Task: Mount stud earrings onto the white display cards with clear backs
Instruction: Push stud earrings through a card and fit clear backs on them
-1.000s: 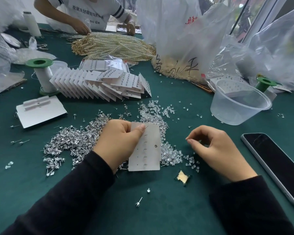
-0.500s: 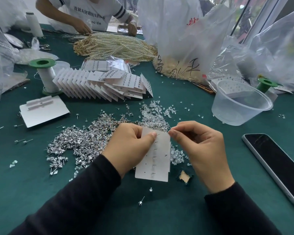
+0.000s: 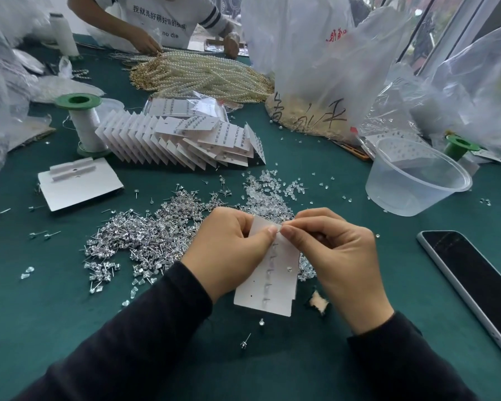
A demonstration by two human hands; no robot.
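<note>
My left hand (image 3: 232,250) grips a white display card (image 3: 272,285) by its upper left part, back side toward me, with a column of stud posts and clear backs showing on it. My right hand (image 3: 333,256) pinches something tiny at the card's top edge, fingertips against my left thumb; the item itself is too small to make out. A heap of silver stud earrings (image 3: 145,238) lies to the left on the green table. A pile of clear backs (image 3: 266,192) lies just beyond my hands.
A fanned stack of filled cards (image 3: 185,143) lies farther back. A clear plastic bowl (image 3: 417,180) and a phone (image 3: 472,279) sit to the right. Blank cards (image 3: 78,186) and a green-capped spool (image 3: 84,123) are to the left. Another person (image 3: 162,27) handles pearl strands (image 3: 203,79) across the table.
My right hand came in from the right to the card's top edge. Both hands and the card shifted right and rose slightly; the fingertips now meet at the top of the card.
</note>
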